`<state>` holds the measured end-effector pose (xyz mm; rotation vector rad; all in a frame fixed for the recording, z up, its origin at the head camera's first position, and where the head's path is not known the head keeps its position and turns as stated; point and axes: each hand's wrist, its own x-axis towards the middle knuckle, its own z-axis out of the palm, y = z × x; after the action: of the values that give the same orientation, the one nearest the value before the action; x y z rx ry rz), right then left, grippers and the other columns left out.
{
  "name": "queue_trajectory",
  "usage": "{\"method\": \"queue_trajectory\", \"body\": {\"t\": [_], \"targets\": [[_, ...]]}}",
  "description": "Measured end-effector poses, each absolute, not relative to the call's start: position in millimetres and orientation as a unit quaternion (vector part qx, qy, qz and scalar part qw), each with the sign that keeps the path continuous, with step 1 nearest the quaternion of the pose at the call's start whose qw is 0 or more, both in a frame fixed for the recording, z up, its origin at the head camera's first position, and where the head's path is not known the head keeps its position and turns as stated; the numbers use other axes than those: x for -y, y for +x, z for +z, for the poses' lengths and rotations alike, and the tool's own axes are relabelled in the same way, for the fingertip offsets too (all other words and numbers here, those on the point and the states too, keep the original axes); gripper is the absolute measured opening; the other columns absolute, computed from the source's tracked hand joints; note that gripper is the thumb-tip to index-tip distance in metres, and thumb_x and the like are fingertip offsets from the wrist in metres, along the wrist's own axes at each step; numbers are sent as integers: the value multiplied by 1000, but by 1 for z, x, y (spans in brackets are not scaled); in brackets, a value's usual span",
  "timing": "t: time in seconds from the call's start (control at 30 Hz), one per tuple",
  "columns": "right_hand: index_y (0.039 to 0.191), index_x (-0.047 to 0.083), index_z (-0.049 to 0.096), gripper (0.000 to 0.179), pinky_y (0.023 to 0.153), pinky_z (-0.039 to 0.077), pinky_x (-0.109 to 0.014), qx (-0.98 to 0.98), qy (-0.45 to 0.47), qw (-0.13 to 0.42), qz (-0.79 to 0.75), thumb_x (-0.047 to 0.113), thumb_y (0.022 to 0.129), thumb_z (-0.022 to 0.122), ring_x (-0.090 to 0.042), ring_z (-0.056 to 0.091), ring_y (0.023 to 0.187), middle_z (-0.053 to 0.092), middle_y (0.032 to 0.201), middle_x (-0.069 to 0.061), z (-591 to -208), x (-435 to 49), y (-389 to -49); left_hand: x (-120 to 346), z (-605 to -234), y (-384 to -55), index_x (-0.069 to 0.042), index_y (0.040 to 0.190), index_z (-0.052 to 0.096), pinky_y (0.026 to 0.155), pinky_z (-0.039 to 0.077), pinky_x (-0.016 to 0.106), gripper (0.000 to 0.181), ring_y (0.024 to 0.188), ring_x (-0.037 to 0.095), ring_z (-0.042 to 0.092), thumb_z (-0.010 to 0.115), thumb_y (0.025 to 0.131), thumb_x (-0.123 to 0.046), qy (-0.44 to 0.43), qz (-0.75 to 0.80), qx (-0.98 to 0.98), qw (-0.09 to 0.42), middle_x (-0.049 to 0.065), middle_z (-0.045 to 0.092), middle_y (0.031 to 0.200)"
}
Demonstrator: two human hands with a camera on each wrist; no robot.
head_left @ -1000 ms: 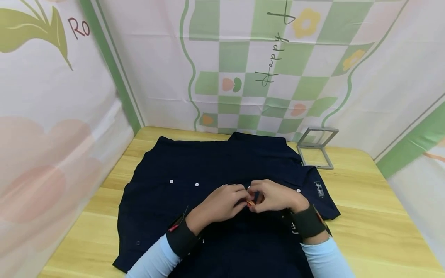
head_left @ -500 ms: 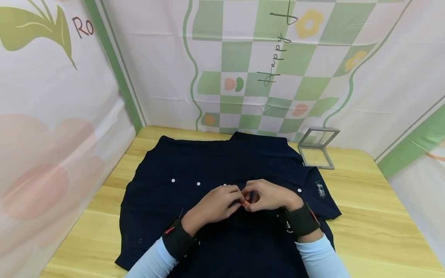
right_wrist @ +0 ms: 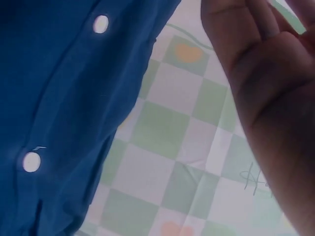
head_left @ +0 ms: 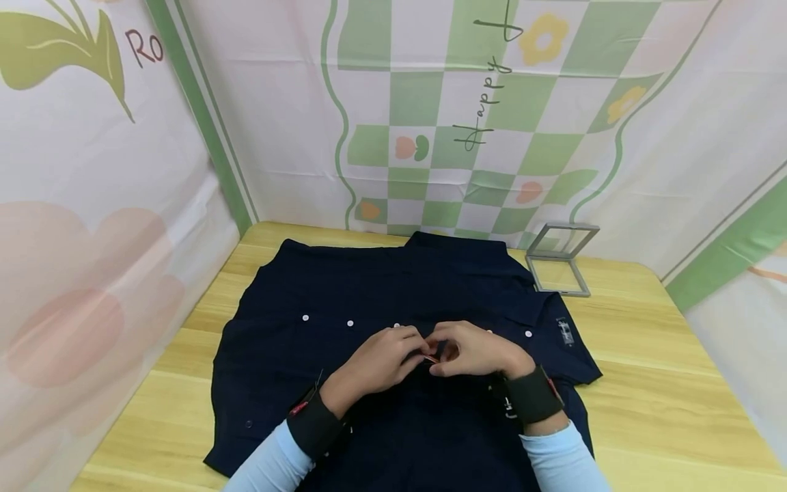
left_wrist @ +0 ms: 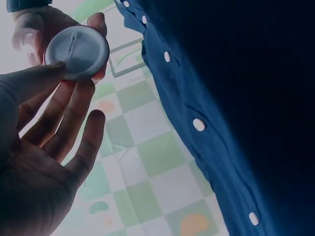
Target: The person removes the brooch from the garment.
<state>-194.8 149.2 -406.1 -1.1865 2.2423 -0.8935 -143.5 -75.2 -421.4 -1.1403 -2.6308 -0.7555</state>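
A round pin-back badge (left_wrist: 87,45) shows its pale back, pin and thin red rim in the left wrist view. My left hand (head_left: 382,360) pinches its near edge between thumb and fingers. From the opposite side my right hand (head_left: 478,350) holds it too, fingertips at the far edge. In the head view only a thin reddish edge of the badge (head_left: 433,359) shows between the fingers. Both hands are over a dark navy short-sleeved shirt (head_left: 363,283) spread on the table, near its row of white buttons (head_left: 350,323). The right wrist view shows part of my right hand (right_wrist: 275,93), with the badge out of sight.
A grey-framed clear case (head_left: 558,260) stands with its lid raised at the back right of the wooden table (head_left: 664,383). Patterned cloth (head_left: 455,102) hangs behind the table and along both sides. A printed label (head_left: 565,333) shows at the shirt's right.
Both hands have shifted slightly left with the badge between them. The badge has tilted, so its orange-red face gives way to a thin edge in the head view. The shirt lies as before.
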Motion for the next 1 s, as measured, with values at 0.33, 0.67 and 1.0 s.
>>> {"method": "queue_trajectory", "body": {"t": [0.33,0.67,1.0], "targets": [[119,12,66,28,77,57,-28,-822,-425,160,-344,25,95,66,-9,64,88,63,104,-2,-410,-157,-189,76,-419,-150,-12,104,71,72,52,18,12,84,9,63,66,94,-15,-332,-329,879,93,0,66,99],[115,16,65,23,84,56,-30,-828,-403,52,-387,17,92,69,-12,62,97,61,109,2,-404,-156,-189,77,-402,-160,-9,103,70,71,53,21,11,82,10,63,67,93,-12,-324,-380,855,140,2,66,95],[114,10,67,22,74,55,-29,-811,-391,-37,-434,2,93,63,-10,62,87,64,107,-6,-404,-151,-184,74,-401,-163,-6,100,71,71,55,25,9,83,12,63,67,93,-9,-317,-416,836,167,4,67,95]]}}
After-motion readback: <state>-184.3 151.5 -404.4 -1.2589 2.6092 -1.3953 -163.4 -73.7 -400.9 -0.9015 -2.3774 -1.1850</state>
